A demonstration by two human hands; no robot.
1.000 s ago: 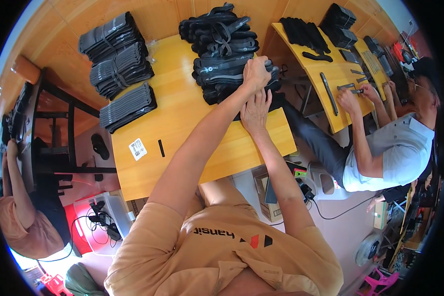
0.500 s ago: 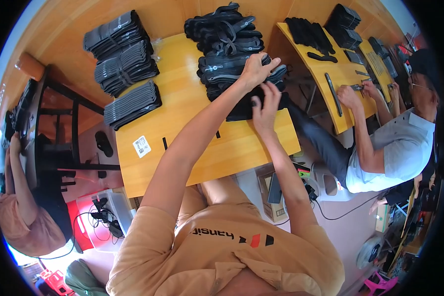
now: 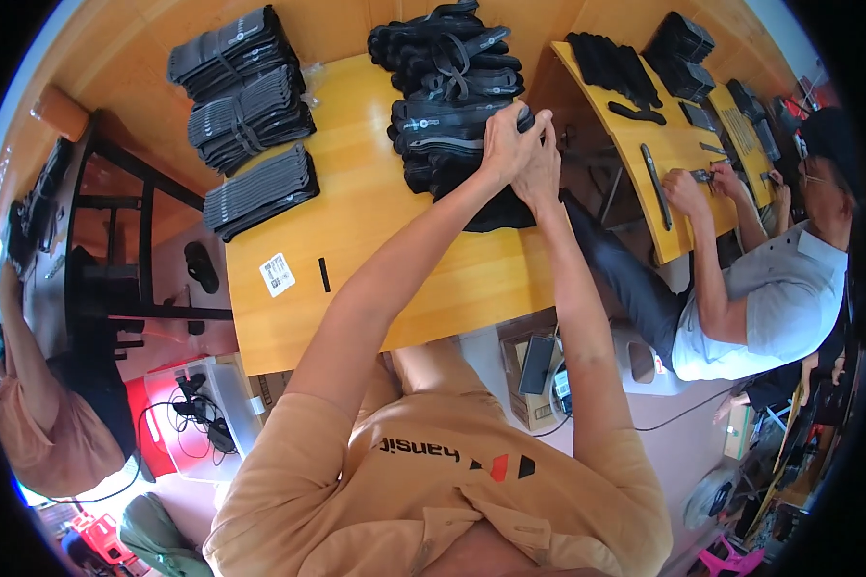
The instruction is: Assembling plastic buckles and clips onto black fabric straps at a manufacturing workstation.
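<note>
A tall pile of black fabric straps [image 3: 431, 117] lies at the far right of the yellow table, some bundles tied round with a strap. At the pile's right end my left hand [image 3: 510, 146] is closed around dark strap ends, a bit of black showing at its fingertips. Pressed up against it, my right hand [image 3: 539, 173] has its fingers closed at the same end of the straps; what lies between the palms is mostly hidden. Loose black fabric [image 3: 496, 209] sits just below both hands.
Three bundles of folded dark straps [image 3: 260, 192] stand at the table's far left. A white label [image 3: 277, 275] and a thin black strip [image 3: 324, 275] lie on the yellow table [image 3: 366, 207]. A co-worker [image 3: 755, 288] handles parts at the right-hand table [image 3: 625, 130]; another person [image 3: 58, 413] sits left.
My right hand has moved up and closed in against my left hand at the strap ends. The second thin black strip is now out of sight at my left forearm.
</note>
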